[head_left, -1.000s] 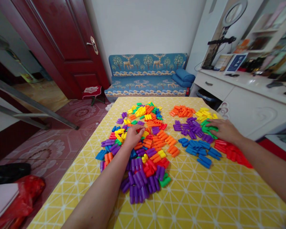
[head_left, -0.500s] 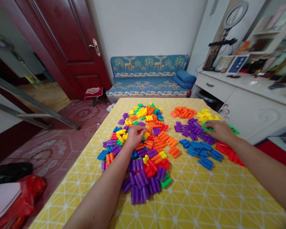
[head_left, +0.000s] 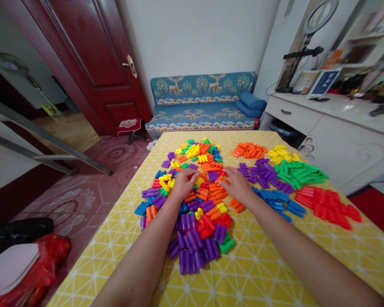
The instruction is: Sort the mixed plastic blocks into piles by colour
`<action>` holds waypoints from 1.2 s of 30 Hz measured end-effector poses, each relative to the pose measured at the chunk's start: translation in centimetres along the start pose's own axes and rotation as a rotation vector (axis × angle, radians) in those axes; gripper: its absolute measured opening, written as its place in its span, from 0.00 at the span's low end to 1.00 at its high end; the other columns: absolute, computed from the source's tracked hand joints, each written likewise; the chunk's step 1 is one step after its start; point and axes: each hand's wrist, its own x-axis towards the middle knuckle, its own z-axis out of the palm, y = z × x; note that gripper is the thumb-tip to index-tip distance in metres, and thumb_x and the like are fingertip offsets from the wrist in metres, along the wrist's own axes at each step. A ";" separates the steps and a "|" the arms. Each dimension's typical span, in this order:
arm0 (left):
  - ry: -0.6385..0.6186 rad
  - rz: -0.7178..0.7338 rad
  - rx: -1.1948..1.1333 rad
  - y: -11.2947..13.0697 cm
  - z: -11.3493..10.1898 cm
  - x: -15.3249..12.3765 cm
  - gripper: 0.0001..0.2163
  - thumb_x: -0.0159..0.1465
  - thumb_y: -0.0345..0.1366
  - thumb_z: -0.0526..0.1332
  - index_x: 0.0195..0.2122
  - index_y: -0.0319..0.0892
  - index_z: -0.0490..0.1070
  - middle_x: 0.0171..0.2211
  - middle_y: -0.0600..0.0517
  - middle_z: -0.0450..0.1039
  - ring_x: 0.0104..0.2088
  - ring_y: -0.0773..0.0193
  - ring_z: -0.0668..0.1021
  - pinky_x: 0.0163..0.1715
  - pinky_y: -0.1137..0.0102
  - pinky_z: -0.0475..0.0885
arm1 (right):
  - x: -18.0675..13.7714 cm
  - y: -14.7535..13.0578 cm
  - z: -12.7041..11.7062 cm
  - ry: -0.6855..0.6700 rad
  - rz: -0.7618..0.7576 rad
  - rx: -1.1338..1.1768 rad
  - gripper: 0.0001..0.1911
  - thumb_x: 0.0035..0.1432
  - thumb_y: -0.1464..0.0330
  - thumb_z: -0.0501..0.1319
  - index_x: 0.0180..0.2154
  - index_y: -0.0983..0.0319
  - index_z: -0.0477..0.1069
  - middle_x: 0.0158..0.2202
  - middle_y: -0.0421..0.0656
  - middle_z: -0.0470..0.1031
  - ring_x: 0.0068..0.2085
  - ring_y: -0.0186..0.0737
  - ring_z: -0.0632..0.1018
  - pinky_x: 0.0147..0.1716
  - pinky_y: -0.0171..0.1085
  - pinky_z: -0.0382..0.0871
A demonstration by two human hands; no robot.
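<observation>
Colourful blocks (head_left: 207, 206) beneath both hands (head_left: 183, 186) (head_left: 238, 186)

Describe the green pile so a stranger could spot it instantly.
Find the yellow patterned table, then look along its right side. The green pile lies between the yellow pile behind and the red pile in front; unlike these neighbours, it's all green.

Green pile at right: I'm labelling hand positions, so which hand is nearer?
Right. The right hand is left of the green pile, at the right side of the mixed pile; the left hand is farther left, over it.
</observation>
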 end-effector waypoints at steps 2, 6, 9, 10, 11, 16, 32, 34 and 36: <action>-0.045 0.039 0.028 0.4 -0.1 0.0 0.10 0.64 0.37 0.57 0.37 0.40 0.77 0.37 0.48 0.79 0.41 0.60 0.78 0.43 0.66 0.72 | 0.0 -1.1 1.8 -0.044 0.093 0.012 0.29 0.52 0.64 0.63 0.55 0.67 0.66 0.61 0.58 0.59 0.60 0.56 0.65 0.57 0.51 0.62; -0.185 0.164 0.160 1.0 -0.2 0.0 0.12 0.64 0.38 0.57 0.45 0.44 0.75 0.45 0.49 0.77 0.47 0.59 0.76 0.49 0.64 0.69 | 0.2 -2.6 3.5 -0.033 0.056 0.080 0.30 0.51 0.68 0.63 0.57 0.61 0.65 0.66 0.51 0.50 0.61 0.53 0.64 0.57 0.49 0.63; -0.241 0.173 0.284 1.4 -0.3 -0.1 0.15 0.62 0.41 0.59 0.49 0.47 0.73 0.49 0.50 0.75 0.50 0.56 0.74 0.52 0.61 0.66 | 0.3 -3.2 4.0 -0.012 -0.014 0.079 0.28 0.51 0.72 0.60 0.55 0.60 0.66 0.64 0.48 0.57 0.59 0.50 0.67 0.57 0.49 0.62; -0.250 0.166 0.309 1.6 -0.3 -0.1 0.16 0.61 0.42 0.60 0.50 0.47 0.73 0.50 0.50 0.74 0.51 0.55 0.73 0.52 0.60 0.65 | 0.3 -3.3 4.1 -0.006 -0.032 0.081 0.27 0.51 0.73 0.59 0.55 0.60 0.67 0.62 0.47 0.61 0.58 0.49 0.68 0.57 0.48 0.62; -0.256 0.157 0.325 1.7 -0.3 -0.2 0.16 0.61 0.42 0.61 0.50 0.48 0.72 0.51 0.50 0.74 0.52 0.55 0.72 0.53 0.60 0.65 | 0.3 -3.4 4.1 -0.004 -0.048 0.087 0.26 0.50 0.74 0.58 0.54 0.60 0.68 0.60 0.47 0.65 0.57 0.47 0.69 0.57 0.48 0.62; -0.257 0.114 0.370 2.2 -0.4 -0.4 0.14 0.58 0.42 0.62 0.45 0.46 0.72 0.47 0.50 0.75 0.51 0.54 0.72 0.52 0.60 0.64 | 0.2 -3.2 4.1 -0.031 -0.113 0.210 0.20 0.49 0.76 0.58 0.46 0.60 0.71 0.48 0.44 0.74 0.50 0.43 0.73 0.53 0.43 0.66; -0.261 0.102 0.533 2.0 0.4 -0.5 0.26 0.59 0.43 0.61 0.58 0.46 0.64 0.58 0.45 0.67 0.57 0.50 0.68 0.56 0.55 0.60 | -0.2 -3.8 3.3 0.062 0.209 0.042 0.18 0.55 0.69 0.57 0.49 0.60 0.71 0.46 0.49 0.69 0.46 0.47 0.75 0.44 0.42 0.70; -0.257 0.099 0.530 2.0 0.5 -0.5 0.25 0.59 0.43 0.61 0.57 0.44 0.65 0.55 0.44 0.69 0.55 0.49 0.69 0.56 0.54 0.60 | 0.0 -3.9 3.2 0.018 0.256 -0.012 0.18 0.56 0.66 0.57 0.49 0.60 0.71 0.45 0.50 0.70 0.45 0.49 0.75 0.43 0.43 0.70; -0.252 0.094 0.525 1.9 0.5 -0.5 0.25 0.58 0.44 0.61 0.57 0.43 0.66 0.53 0.43 0.71 0.54 0.48 0.69 0.55 0.54 0.61 | 0.1 -3.9 3.2 -0.027 0.229 -0.046 0.21 0.54 0.67 0.59 0.51 0.60 0.70 0.47 0.51 0.71 0.46 0.50 0.75 0.45 0.44 0.69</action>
